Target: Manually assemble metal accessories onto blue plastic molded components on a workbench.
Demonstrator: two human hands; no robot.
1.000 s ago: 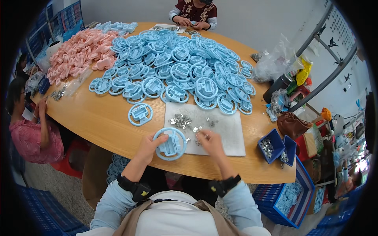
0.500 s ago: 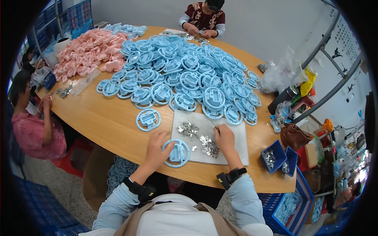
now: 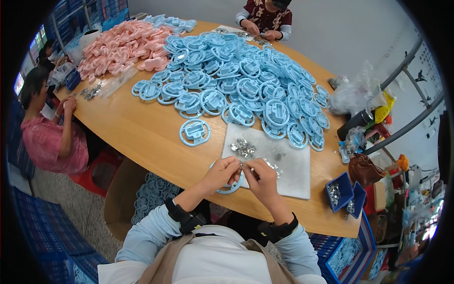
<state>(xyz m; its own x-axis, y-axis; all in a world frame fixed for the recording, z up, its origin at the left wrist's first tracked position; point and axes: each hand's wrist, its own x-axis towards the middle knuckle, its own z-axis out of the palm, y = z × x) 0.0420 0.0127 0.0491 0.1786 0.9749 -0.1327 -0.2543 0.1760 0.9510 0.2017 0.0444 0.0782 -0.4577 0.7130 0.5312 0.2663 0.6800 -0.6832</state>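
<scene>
Clock positions taken from the two hands, 12 o'clock being straight across the bench.

Item: left hand [image 3: 220,175]. Fingers bent inward over a blue ring part; whether they grip it cannot be told, the contact being hidden.

Item: right hand [image 3: 263,181]. Fingers closed, tips drawn together against those of the left; anything between them is too small to tell.

Item: blue ring part [image 3: 231,190]. Beneath the hands, near the close edge of the bench [image 3: 156,156]; partly covered, rim showing.

Item: white board [image 3: 297,184]. On the bench, extending from the hands toward 2 and 4 o'clock. Bears a cluster of silvery metal pieces [image 3: 243,148] at 12 and a further scatter [image 3: 278,171] at 3, partly behind the right hand.

Item: single blue ring part [image 3: 195,132]. Flat on the bench, 10 o'clock, apart from the heap.

Item: large heap of blue ring parts [image 3: 249,89]. 12 o'clock, beyond the board.

Item: heap of pink parts [image 3: 124,51]. Between 10 and 11, beside the blue heap.

Items: two blue bins [image 3: 344,182], side by side, metal pieces inside. Just past 3 o'clock.

Item: dark cylindrical bottle [image 3: 355,124]. 2 o'clock, tilted in view.

Item: co-worker [image 3: 266,14]. 12 o'clock, far side.
</scene>
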